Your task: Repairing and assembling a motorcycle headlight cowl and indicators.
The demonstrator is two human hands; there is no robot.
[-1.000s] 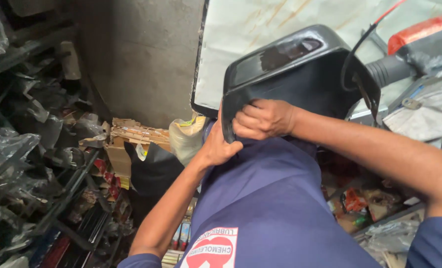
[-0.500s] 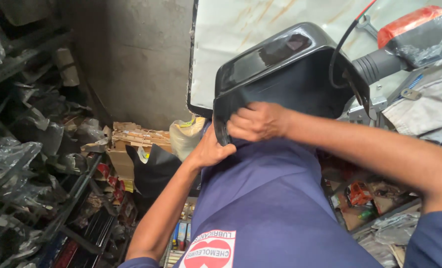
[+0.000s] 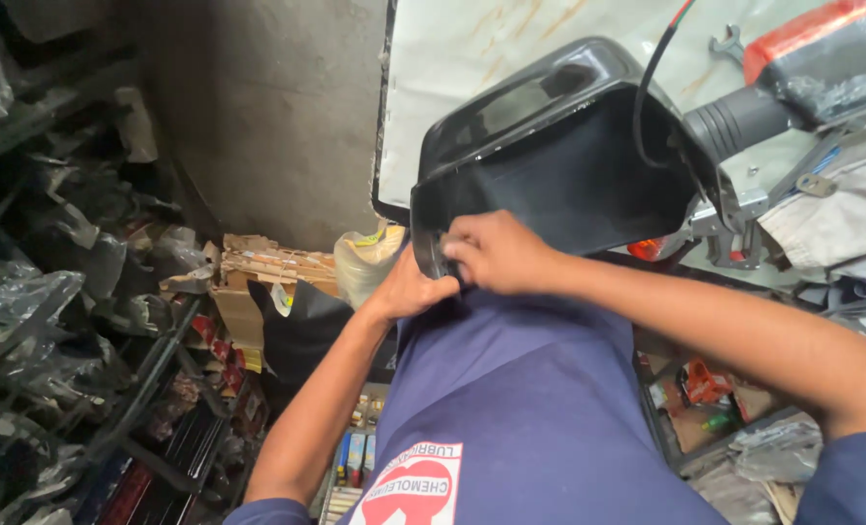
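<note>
A black plastic cover (image 3: 559, 165), hollow and curved like a vehicle panel, is held in front of the body, with its lower edge resting against the dark blue shirt (image 3: 520, 399). The left hand (image 3: 408, 290) is closed on the lower left corner of the cover from below. The right hand (image 3: 496, 253) is placed over the same corner from above, and its fingers are bent on the edge, so both grips are clenched on the cover. The two hands are touching each other. A thin black cable (image 3: 647, 97) is seen along the right rim of the cover. Just beside the rim, a black handlebar grip (image 3: 739, 122) is seen, with a red part (image 3: 807, 34) near it. A pale surface (image 3: 511, 49) lies behind the cover. On the left, shelves (image 3: 73, 292) are filled with parts in plastic bags, and a torn cardboard box (image 3: 258, 272) stands near the left hand.
</note>
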